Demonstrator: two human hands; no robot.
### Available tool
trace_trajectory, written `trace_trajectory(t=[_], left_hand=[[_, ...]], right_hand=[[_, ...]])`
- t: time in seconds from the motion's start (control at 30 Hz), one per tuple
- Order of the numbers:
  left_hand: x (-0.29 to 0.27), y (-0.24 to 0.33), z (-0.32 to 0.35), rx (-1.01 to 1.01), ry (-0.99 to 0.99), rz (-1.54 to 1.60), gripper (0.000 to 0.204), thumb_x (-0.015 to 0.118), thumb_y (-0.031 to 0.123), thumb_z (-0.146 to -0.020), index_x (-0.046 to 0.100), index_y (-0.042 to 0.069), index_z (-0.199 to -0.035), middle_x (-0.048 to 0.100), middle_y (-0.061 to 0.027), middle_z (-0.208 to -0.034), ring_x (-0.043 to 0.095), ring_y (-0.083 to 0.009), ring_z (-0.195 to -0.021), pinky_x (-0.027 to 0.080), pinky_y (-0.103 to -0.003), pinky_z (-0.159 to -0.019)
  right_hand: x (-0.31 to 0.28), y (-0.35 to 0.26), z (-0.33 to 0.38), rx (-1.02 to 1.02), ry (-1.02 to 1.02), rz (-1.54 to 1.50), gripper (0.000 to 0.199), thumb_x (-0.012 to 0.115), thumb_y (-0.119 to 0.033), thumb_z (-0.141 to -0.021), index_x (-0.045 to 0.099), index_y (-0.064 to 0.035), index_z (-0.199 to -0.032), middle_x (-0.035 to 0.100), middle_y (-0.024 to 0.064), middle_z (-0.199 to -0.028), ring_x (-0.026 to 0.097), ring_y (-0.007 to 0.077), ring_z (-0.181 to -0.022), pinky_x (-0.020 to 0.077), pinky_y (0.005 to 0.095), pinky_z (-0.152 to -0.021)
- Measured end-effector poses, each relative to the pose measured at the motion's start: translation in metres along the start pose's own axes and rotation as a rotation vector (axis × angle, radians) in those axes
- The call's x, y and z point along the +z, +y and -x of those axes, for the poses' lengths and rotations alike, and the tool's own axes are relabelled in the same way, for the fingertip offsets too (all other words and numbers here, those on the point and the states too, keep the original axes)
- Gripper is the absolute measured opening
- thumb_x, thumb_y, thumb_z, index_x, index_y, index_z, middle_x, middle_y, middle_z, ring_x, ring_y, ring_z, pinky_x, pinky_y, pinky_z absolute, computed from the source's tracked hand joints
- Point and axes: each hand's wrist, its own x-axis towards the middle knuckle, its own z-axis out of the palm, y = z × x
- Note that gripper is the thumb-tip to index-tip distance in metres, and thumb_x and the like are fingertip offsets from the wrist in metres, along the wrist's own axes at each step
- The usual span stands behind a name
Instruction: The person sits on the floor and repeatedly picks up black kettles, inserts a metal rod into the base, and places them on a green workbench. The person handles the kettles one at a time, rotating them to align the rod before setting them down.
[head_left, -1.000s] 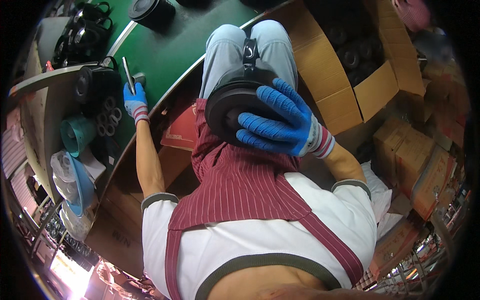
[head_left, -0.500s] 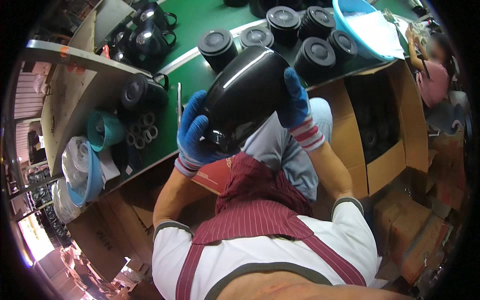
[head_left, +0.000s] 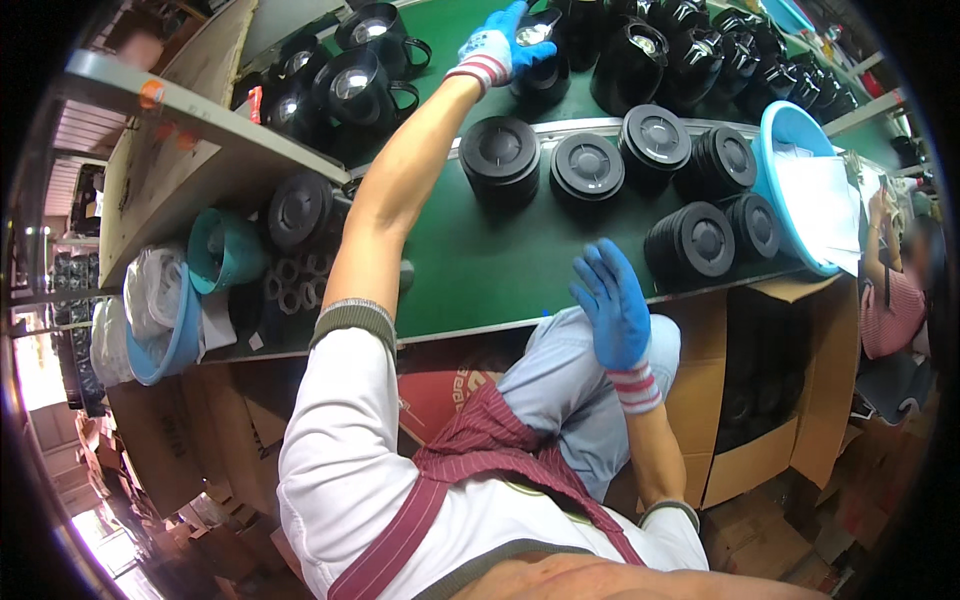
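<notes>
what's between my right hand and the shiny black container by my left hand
In the head view, green tabletop, a stack of black discs and a pale metal strip lie between your right hand and that shiny black container.

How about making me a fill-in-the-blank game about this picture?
1. Both gloves are mostly ____ in colour.
2. The tabletop is coloured ____.
3. The right hand is empty, while the person's ____ hand is at a shiny black container.
4. The co-worker at the far right wears a ____ top.

Missing words: blue; green; left; pink.
</notes>
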Motion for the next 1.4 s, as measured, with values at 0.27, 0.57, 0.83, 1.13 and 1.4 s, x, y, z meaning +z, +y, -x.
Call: trace_trajectory(t=[0.27,0.57,0.83,1.13,1.4], left_hand=[[-0.052,-0.139,-0.022,-0.550,0.272,-0.905,0.028,0.058,0.026,-0.097,0.075,0.014,-0.115,0.071,-0.0173,-0.123,0.067,-0.0366,-0.117,0.047,-0.061,-0.099],[-0.133,-0.107,0.006,-0.039,0.374,-0.836,0.037,0.079,0.034,-0.084,0.073,0.025,-0.119,0.073,-0.0117,-0.116,0.071,-0.0344,-0.106,0.054,-0.050,-0.091],[-0.234,0.052,0.158,0.563,0.134,-0.375,0.038,0.081,0.008,-0.082,0.072,0.011,-0.118,0.071,-0.0112,-0.109,0.071,-0.0304,-0.099,0.059,-0.040,-0.085],[-0.209,0.127,0.356,0.682,0.015,-0.070,0.051,0.085,0.012,-0.076,0.070,0.016,-0.125,0.069,-0.0103,-0.113,0.066,-0.0280,-0.119,0.045,-0.055,-0.112],[-0.090,0.012,0.491,-0.624,-0.144,1.284,0.057,0.063,0.010,-0.099,0.043,0.004,-0.152,0.055,-0.0099,-0.146,0.056,-0.0205,-0.128,0.047,-0.033,-0.106]], right_hand=[[-0.023,-0.001,0.032,0.030,-0.017,-0.016,0.064,0.052,-0.040,-0.107,0.038,0.0012,-0.154,0.048,0.0189,-0.152,0.049,0.0327,-0.139,0.0341,0.0464,-0.120],[0.004,-0.009,0.020,-0.095,-0.042,0.287,0.045,0.050,-0.018,-0.107,0.050,0.0064,-0.145,0.060,0.0170,-0.139,0.058,0.0267,-0.129,0.0431,0.0391,-0.113],[0.134,-0.094,-0.071,-1.275,-0.248,1.186,0.078,0.084,-0.021,-0.080,0.050,-0.0094,-0.149,0.051,0.0209,-0.148,0.054,0.0424,-0.132,0.0480,0.0468,-0.107],[0.123,-0.055,0.037,-1.081,-0.537,1.355,0.046,0.088,-0.011,-0.070,0.064,-0.0091,-0.109,0.063,0.0161,-0.136,0.060,0.0417,-0.127,0.0547,0.0473,-0.102],[0.097,-0.017,0.080,-0.793,-0.420,0.705,0.046,0.093,-0.002,-0.069,0.066,-0.0012,-0.106,0.059,0.0255,-0.138,0.067,0.0305,-0.117,0.0582,0.0363,-0.093]])
